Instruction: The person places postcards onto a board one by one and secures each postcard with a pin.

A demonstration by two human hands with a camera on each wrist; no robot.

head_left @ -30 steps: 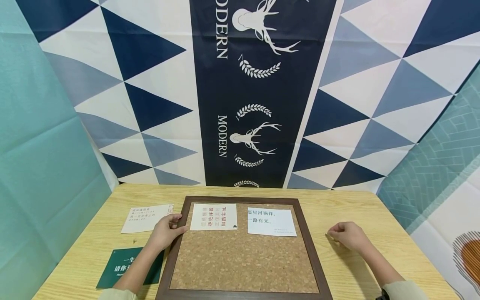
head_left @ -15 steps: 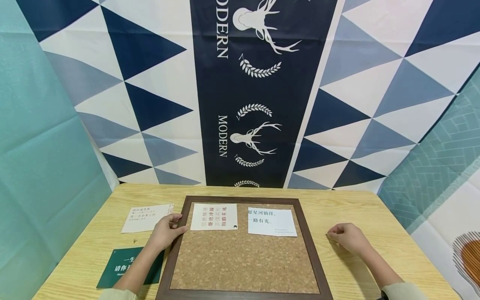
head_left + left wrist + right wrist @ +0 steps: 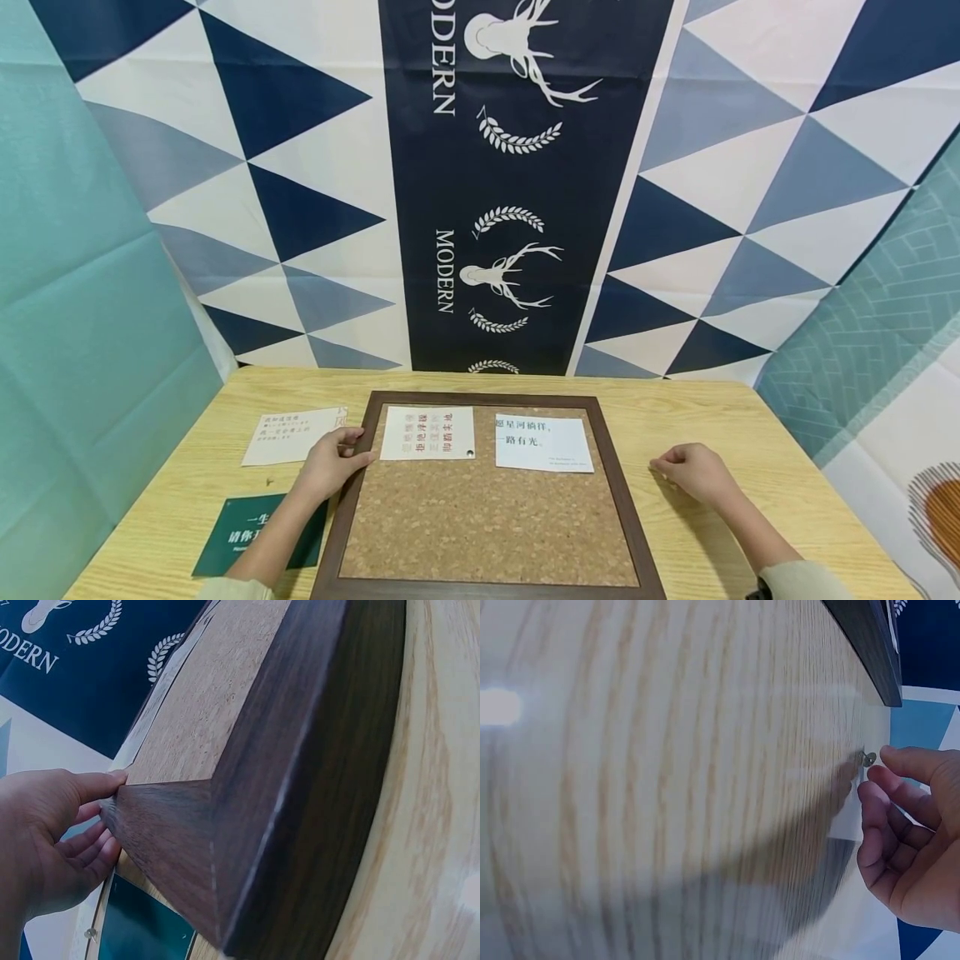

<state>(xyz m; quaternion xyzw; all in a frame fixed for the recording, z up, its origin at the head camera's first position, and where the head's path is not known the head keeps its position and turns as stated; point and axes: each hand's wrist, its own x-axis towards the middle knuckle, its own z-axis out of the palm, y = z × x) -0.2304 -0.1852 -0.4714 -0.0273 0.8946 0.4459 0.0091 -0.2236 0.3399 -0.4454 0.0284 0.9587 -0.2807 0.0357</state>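
My left hand (image 3: 330, 462) grips the left side of a brown-framed cork board (image 3: 487, 525). In the left wrist view its thumb rests on top of the frame (image 3: 172, 825), with the fingers at the outer side. To the right of the board, my right hand (image 3: 693, 471) is low over the table, fingers bent. A small thumbtack (image 3: 868, 759) lies right by the thumb and index fingertips, with a gap showing between. On the board are a cream card (image 3: 427, 433) with red writing, a thumbtack (image 3: 470, 454) in its lower right corner, and a white card (image 3: 543, 444) with dark writing.
Left of the board lie a cream card (image 3: 281, 437), partly behind my left hand, and a green card (image 3: 232, 533), partly under my left forearm. Between them is a small thumbtack (image 3: 270, 482). A patterned cloth (image 3: 322, 167) hangs behind the wooden table (image 3: 720, 400).
My right hand has shifted very slightly left toward the board, its fingertips now at the thumbtack. My left hand, the board and the cards stay put.
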